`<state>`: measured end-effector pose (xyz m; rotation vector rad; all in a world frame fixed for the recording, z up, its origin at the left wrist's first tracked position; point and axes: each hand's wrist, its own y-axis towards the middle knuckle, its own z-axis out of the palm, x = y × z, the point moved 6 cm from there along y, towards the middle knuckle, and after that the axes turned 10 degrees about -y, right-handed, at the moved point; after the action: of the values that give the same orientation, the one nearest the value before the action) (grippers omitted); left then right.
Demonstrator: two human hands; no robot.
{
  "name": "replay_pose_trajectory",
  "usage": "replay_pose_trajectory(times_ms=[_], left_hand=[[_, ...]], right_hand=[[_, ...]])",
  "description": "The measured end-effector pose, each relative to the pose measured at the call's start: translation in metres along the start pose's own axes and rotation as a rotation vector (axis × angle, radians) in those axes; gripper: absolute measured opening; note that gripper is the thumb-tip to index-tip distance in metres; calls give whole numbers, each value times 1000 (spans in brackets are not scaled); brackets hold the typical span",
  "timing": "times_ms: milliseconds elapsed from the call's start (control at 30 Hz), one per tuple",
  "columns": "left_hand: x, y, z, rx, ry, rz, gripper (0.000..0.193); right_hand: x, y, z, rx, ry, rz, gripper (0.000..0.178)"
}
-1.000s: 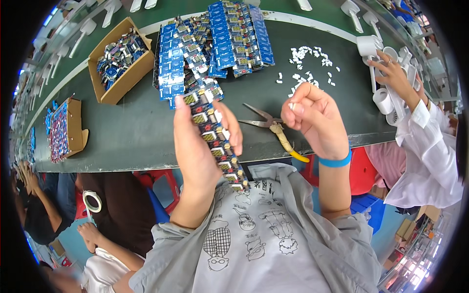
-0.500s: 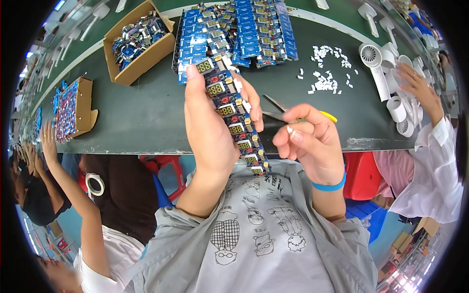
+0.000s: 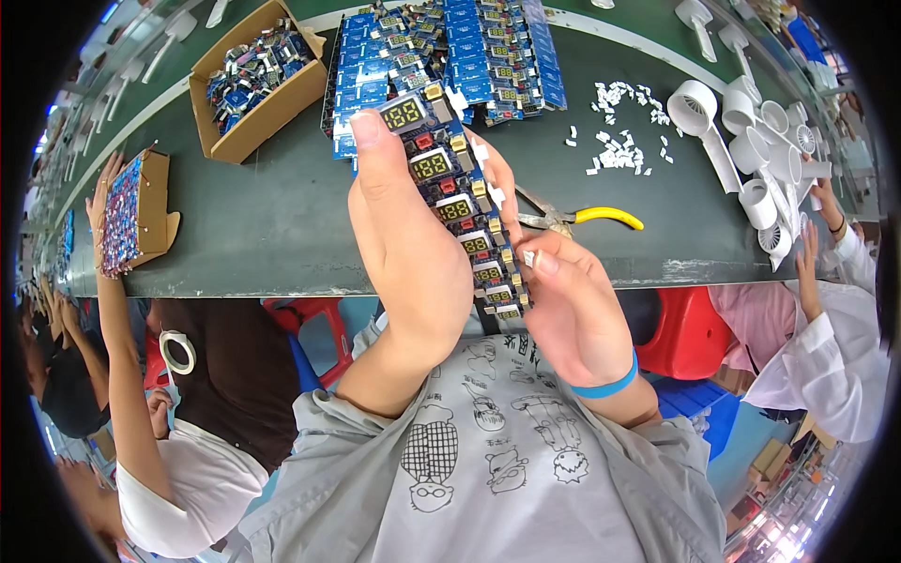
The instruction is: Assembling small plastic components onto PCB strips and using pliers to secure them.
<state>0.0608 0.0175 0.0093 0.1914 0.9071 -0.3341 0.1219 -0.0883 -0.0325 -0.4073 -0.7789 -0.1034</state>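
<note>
My left hand (image 3: 410, 230) is wrapped round a strip of joined circuit boards (image 3: 454, 208), held tilted above the table's near edge. Small digit displays run down the strip, and white pieces stick out from its upper right side. Between the thumb and forefinger of my right hand (image 3: 579, 300) is a small white plastic piece (image 3: 529, 257), close against the strip's right edge. Whether it touches the board I cannot tell. Behind my right fingers lie pliers with yellow handles (image 3: 608, 215), their jaws partly hidden by my left fingers.
Blue circuit board panels (image 3: 469, 56) are stacked beyond my hands. Loose white pieces (image 3: 619, 153) are scattered right of them. A cardboard box of boards (image 3: 208, 122) stands left, with a smaller filled box (image 3: 153, 211) beyond. White fan housings (image 3: 755, 202) lie right. Co-workers sit on both sides.
My right hand has moved left with the white piece, up to the strip. The strip has risen slightly and come nearer. The co-worker on the right has drawn a hand back from the fan housings.
</note>
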Motion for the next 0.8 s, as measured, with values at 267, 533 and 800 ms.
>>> replay_pose_trajectory(times_ms=[267,533,800], left_hand=[[-5,-2,0,-85,51,-17,52],[-4,-5,0,-80,96,4,52],[-8,-10,7,-76,241,80,58]], right_hand=[[-7,-1,0,-7,57,-1,12],[-7,1,-4,-38,40,-28,12],[8,5,4,-87,-82,-209,14]])
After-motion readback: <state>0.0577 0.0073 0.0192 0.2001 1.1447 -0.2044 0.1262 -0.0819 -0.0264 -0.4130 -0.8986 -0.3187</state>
